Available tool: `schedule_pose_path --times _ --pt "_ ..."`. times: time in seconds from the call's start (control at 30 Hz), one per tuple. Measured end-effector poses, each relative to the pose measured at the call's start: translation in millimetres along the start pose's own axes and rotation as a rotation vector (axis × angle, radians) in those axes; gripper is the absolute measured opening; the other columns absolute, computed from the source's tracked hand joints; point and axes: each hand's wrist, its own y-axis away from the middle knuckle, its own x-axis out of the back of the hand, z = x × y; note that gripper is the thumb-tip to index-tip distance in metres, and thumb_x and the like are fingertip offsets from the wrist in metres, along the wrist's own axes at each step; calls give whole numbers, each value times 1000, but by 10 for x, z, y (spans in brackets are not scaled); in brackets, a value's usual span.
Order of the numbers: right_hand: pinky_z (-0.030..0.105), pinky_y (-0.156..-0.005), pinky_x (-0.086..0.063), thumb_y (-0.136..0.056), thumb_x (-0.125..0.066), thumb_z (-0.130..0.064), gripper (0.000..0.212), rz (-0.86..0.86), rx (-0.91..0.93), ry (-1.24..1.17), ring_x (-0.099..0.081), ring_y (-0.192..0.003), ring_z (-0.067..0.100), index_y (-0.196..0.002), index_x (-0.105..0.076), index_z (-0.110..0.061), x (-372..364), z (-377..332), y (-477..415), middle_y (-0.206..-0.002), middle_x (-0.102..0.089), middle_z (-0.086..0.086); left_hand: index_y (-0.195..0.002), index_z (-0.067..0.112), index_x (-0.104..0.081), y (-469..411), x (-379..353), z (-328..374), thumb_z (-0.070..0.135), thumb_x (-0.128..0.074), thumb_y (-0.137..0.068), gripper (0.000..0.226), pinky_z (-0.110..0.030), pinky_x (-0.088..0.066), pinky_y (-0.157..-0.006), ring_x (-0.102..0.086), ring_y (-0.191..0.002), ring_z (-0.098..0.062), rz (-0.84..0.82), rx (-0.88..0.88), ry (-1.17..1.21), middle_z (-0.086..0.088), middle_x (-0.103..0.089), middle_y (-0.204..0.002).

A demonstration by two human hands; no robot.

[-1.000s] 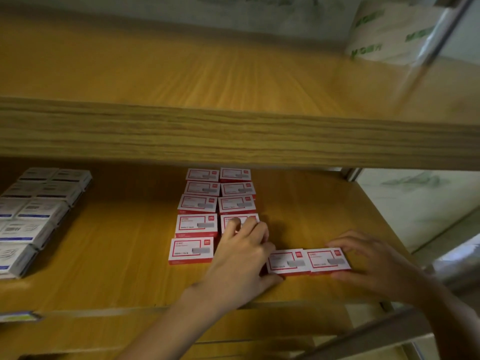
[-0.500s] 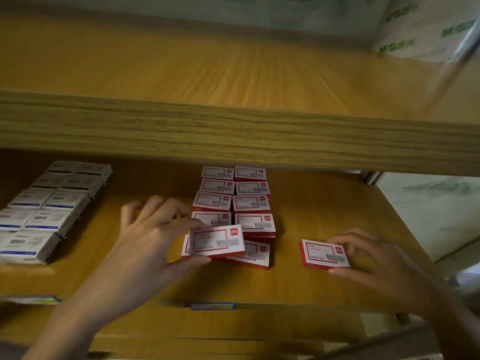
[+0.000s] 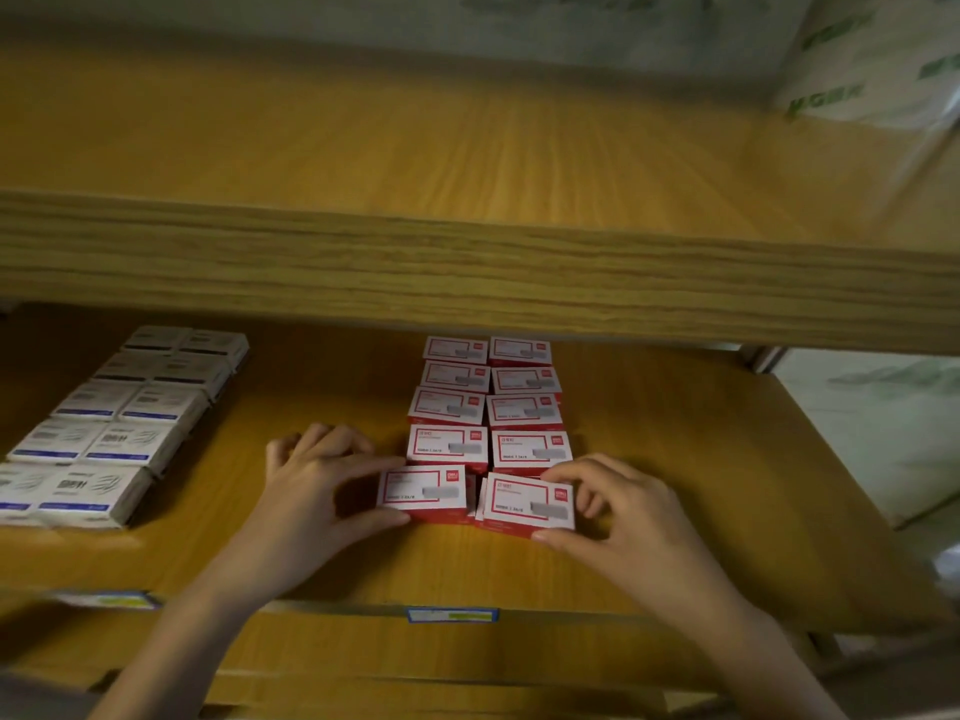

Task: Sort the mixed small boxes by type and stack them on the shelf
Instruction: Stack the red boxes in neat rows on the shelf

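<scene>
Red-and-white small boxes point(image 3: 485, 402) lie in two columns on the wooden shelf point(image 3: 332, 563). At the front of the left column my left hand point(image 3: 317, 491) pinches a red box point(image 3: 422, 492) between thumb and fingers. My right hand point(image 3: 618, 506) pinches another red box point(image 3: 527, 504) at the front of the right column. Both boxes sit on top of lower red boxes. Blue-and-white boxes point(image 3: 119, 423) lie grouped in two columns at the shelf's left.
An upper shelf board point(image 3: 467, 272) overhangs the back of the rows. A wrapped white package with green print point(image 3: 872, 59) stands on it at the top right. Blue price labels point(image 3: 452, 614) are stuck on the shelf's front edge.
My right hand has carried its red box left to the front of the right column. My left hand has set its box down at the front of the left column.
</scene>
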Motion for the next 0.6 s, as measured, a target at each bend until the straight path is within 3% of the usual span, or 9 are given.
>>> schedule_pose_path --times 0.27,0.33,0.4,0.5,0.6 --pt "15 -80 -45 -67 -71 -46 57 32 -41 -18 -44 -90 -8 -117 -45 -36 -67 -25 45 -99 -34 -34 -115 38 -51 58 -48 8 93 -30 -45 91 -27 -20 -87 -34 -105 -1 23 93 94 23 -44 -108" --pt "11 -74 -43 -68 -72 -45 57 40 -77 -17 -45 -88 -9 -116 -43 -37 -94 -22 74 -96 -33 -36 -113 35 -51 93 -88 30 89 -38 -52 82 -28 -23 -90 -36 -106 -3 36 126 134 22 -46 -107" --pt "11 -75 -46 -69 -72 -41 55 57 -102 -39 -48 -88 -7 -116 -45 -36 -138 -17 94 -96 -34 -36 -111 31 -54 122 -132 58 71 -52 -56 68 -29 -26 -89 -39 -103 -5 76 162 181 19 -52 -106" --pt "26 -83 -51 -69 -73 -38 52 114 -113 -90 -53 -90 -2 -116 -50 -35 -189 -4 127 -102 -38 -33 -108 31 -58 148 -185 73 60 -58 -56 60 -30 -29 -81 -41 -93 -4 151 172 176 24 -51 -96" --pt "30 -83 -53 -68 -73 -38 52 154 -116 -121 -55 -90 -1 -116 -52 -36 -213 -10 151 -104 -39 -36 -108 31 -59 148 -211 77 60 -59 -58 58 -29 -25 -76 -43 -90 -5 170 144 176 27 -51 -96"
